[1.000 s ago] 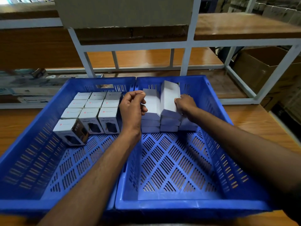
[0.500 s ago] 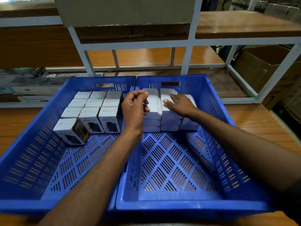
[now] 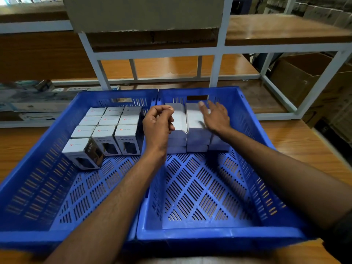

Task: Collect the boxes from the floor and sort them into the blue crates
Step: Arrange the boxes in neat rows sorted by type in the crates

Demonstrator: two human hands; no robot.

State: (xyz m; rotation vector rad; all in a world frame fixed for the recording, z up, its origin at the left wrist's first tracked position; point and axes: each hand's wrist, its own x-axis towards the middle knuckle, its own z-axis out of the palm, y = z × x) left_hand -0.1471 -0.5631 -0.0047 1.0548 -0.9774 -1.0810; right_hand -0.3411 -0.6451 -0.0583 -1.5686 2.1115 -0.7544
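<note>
The left crate (image 3: pixel 38 238) and right crate (image 3: pixel 219 237) stand side by side. Over their shared wall the left hand (image 3: pixel 158 123) is curled, holding nothing. The right hand (image 3: pixel 216 118) lies flat on the stacked white boxes (image 3: pixel 197 139) at the right crate's far end. Placing looks done, so the next move is to fetch more boxes.

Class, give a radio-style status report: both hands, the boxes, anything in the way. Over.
Left hand curled, empty. Right hand open, flat over white boxes stacked in right blue crate. Nothing blocking.
</note>
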